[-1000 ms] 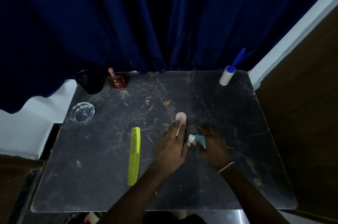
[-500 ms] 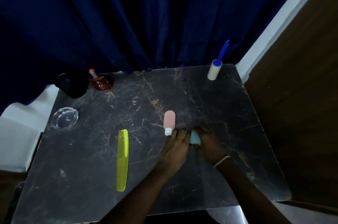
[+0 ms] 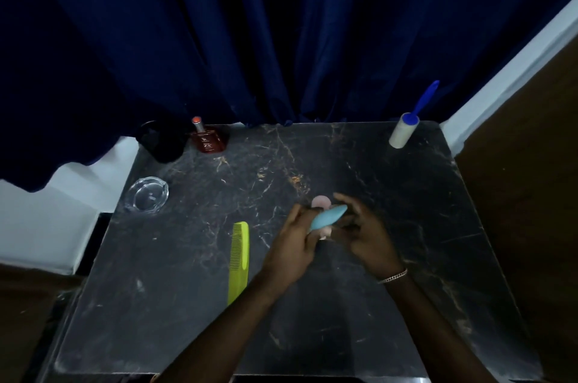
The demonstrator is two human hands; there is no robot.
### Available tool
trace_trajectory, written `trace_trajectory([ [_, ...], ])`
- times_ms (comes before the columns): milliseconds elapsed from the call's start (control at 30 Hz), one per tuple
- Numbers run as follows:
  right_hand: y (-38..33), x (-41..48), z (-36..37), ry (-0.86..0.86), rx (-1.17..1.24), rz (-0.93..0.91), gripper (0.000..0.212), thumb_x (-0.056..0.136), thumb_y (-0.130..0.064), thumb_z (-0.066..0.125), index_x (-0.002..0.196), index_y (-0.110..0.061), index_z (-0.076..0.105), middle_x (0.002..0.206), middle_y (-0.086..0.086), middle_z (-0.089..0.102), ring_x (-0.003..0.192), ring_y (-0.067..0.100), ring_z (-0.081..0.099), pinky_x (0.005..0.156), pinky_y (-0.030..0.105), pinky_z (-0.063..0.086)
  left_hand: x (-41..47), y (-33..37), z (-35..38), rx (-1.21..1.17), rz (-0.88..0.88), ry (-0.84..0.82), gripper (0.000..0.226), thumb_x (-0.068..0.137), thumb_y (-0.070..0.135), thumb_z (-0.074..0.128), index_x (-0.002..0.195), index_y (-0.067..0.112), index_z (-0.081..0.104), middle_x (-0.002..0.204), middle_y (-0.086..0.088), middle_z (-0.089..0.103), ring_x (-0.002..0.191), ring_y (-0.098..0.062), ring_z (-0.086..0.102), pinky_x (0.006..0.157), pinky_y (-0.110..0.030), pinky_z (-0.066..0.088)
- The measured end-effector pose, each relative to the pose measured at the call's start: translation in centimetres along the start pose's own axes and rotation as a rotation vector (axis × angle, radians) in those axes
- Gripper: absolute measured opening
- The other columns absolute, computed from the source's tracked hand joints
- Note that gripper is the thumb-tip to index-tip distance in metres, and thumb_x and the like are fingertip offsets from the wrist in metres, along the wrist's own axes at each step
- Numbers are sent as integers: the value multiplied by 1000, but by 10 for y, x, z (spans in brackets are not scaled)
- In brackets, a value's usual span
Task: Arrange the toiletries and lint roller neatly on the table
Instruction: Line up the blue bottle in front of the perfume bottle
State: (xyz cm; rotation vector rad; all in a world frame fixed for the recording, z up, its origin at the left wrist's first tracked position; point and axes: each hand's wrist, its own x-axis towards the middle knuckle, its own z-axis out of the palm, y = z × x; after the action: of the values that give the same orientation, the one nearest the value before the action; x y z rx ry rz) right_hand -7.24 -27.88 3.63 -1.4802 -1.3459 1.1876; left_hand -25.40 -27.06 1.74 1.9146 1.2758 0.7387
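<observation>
A small light-blue tube (image 3: 328, 216) is lifted a little above the black marble table (image 3: 406, 210), lying slantwise between my hands. My left hand (image 3: 292, 246) pinches its lower left end and my right hand (image 3: 366, 235) curls around its upper right end. A pink tube (image 3: 321, 201) lies on the table right behind and under them, mostly hidden. The lint roller (image 3: 400, 134) with its blue handle stands at the far right corner. A yellow-green comb (image 3: 239, 260) lies left of my left hand.
A reddish perfume bottle (image 3: 209, 140) and a dark round object (image 3: 159, 141) stand at the far left edge. A glass ashtray (image 3: 147, 195) sits at the left side. A dark blue curtain (image 3: 281, 38) hangs behind the table.
The blue tube has come up off the table and now sits between both hands. My left hand has left the pink tube. The camera has shifted a little.
</observation>
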Motion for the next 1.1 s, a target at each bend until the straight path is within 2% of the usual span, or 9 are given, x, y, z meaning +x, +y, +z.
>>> trace_trajectory([
  [67,-1,10,18,-24,64,11,59,79,-4,81,131,-16,59,125,1,70,110,15,70,93,28,57,-2,-11,-14,-50,-15,48,27,105,31,59,130,21,62,120,5,56,107,-11,60,93,-38,53],
  [200,-3,32,60,-67,-9,-3,38,84,-10,78,120,-14,67,112,9,73,99,14,73,87,30,59,-6,-38,-47,-94,-86,99,22,104,34,61,121,20,64,112,6,66,102,-10,66,87,-43,55],
  [367,-20,59,118,-116,-12,-49,33,88,-9,73,120,-8,64,105,6,77,98,22,75,90,43,59,-8,-65,-97,-126,-175,169,21,100,42,65,115,28,66,102,11,75,94,-2,71,82,-34,57],
  [433,-31,72,138,-133,-44,-65,36,89,-15,74,123,-12,64,107,3,75,98,19,74,87,40,59,-5,-73,-120,-109,-201,182,21,99,38,67,116,25,68,103,10,75,94,-2,70,83,-33,57],
  [567,-53,99,173,-94,-131,-110,35,88,-24,74,121,-15,65,103,-3,75,90,7,72,75,17,54,7,-89,-161,-59,-246,225,20,98,24,70,115,14,71,103,0,74,96,-15,70,86,-38,56],
  [767,-60,139,226,-54,-203,-161,31,85,-31,73,115,-28,65,90,-18,68,83,-13,66,67,3,47,27,-124,-200,7,-329,234,23,97,22,70,118,13,69,103,-3,77,95,-20,71,85,-39,57],
  [900,-41,160,257,-11,-241,-164,33,84,-39,70,115,-32,62,93,-15,71,83,-9,68,72,10,52,36,-158,-205,-26,-382,198,35,91,5,68,124,17,67,110,-1,79,103,-19,73,94,-39,57],
  [967,-30,167,269,14,-275,-181,36,84,-40,69,118,-34,59,95,-15,72,83,-12,66,75,7,50,40,-174,-205,-15,-397,181,39,91,5,66,128,18,65,113,-2,78,106,-20,73,96,-38,57],
  [1100,-8,178,285,40,-300,-186,38,90,-37,69,126,-30,59,114,-7,73,100,4,69,85,23,56,45,-196,-203,-33,-415,125,47,91,8,65,136,22,59,120,0,76,112,-18,71,100,-34,56],
])
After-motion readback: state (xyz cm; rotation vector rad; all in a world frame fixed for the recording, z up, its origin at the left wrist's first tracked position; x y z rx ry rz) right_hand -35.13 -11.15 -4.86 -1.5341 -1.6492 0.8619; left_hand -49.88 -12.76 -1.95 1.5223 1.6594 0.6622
